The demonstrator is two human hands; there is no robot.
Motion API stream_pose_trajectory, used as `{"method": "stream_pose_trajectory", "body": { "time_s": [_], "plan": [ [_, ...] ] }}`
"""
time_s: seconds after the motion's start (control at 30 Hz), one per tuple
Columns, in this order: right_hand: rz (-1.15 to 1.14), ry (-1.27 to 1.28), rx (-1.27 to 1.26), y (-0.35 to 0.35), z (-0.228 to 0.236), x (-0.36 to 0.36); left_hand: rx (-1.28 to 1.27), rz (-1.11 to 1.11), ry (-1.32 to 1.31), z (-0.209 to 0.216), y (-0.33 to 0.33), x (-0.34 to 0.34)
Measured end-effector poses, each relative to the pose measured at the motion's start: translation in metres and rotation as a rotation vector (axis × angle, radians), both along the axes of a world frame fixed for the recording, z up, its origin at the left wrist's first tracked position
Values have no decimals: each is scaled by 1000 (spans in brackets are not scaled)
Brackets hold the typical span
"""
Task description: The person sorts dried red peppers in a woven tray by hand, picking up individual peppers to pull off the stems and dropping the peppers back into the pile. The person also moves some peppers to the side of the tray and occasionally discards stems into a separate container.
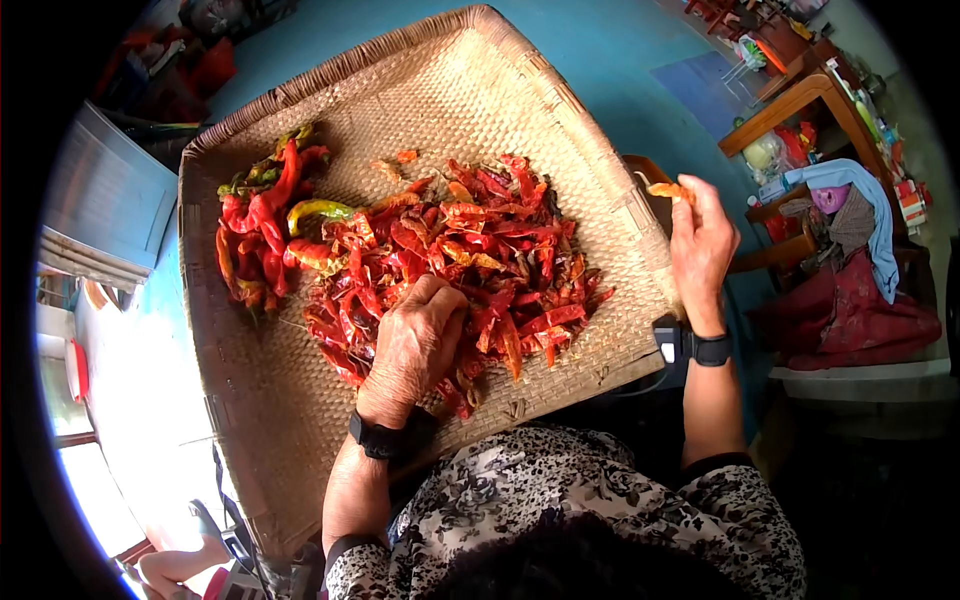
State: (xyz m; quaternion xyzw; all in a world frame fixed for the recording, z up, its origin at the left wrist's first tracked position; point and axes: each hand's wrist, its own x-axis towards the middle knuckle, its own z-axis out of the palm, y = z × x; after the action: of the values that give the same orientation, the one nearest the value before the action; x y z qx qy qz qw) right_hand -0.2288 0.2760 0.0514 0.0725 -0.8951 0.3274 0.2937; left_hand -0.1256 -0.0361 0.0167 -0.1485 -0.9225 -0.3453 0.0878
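Note:
A large woven basket tray (pixel 470 80) lies in front of me, tilted in the view. In its middle spreads a heap of dried red chili peppers (pixel 500 250), some of them orange. My left hand (pixel 415 335) reaches into the near side of this heap with its fingers curled down; the fingertips are hidden, so what they hold cannot be made out. Just past the tray's right rim, my right hand (pixel 705 235) pinches an orange dried chili pepper (pixel 665 190) between thumb and fingers. Fresher, larger red and green peppers (pixel 265 215) make a separate pile at the tray's left.
On the right stands a wooden chair-like frame (pixel 790 110) with cloths, among them a light blue one (pixel 870 210) and a dark red one (pixel 850 320). A pale blue panel (pixel 110 190) is at the left. Another person's bare leg (pixel 185 565) shows at lower left.

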Motion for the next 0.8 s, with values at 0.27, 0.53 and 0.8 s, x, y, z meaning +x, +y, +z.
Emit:
{"method": "stream_pose_trajectory", "body": {
  "time_s": [0.27, 0.53, 0.8],
  "plan": [
    [594, 37, 278, -93, -19, -7, 49, 6, -22, -3, -2, 2],
    [698, -327, 352, -120, -25, -23, 116, 11, -38, -3, -5, 0],
    [627, -66, 134, -95, -20, -14, 99, -19, -35, -6, 0, -7]
  ]
}}
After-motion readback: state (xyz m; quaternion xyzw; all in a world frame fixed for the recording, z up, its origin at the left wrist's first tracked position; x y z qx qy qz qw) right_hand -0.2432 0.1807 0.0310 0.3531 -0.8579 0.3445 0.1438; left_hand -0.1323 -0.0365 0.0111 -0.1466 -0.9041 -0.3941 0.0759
